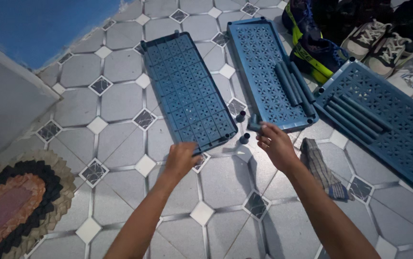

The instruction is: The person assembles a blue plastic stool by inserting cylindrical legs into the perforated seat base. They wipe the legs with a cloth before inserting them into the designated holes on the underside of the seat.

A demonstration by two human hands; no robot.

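The left hand (181, 159) grips the near edge of a blue lattice panel (187, 91) lying underside up on the tiled floor (120, 100). Just right of it, the right hand (274, 144) closes its fingers on a short blue tube (254, 125); two similar pegs (241, 116) stand between the hands. A checked cloth (322, 169) lies beside the right wrist. Beyond the right hand rest two more panels (264, 67) carrying loose tubes, then shoes (369, 38).

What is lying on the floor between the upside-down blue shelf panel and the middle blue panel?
In the head view, two short dark tube pieces stand on the tiled floor between the upside-down panel and the middle panel.
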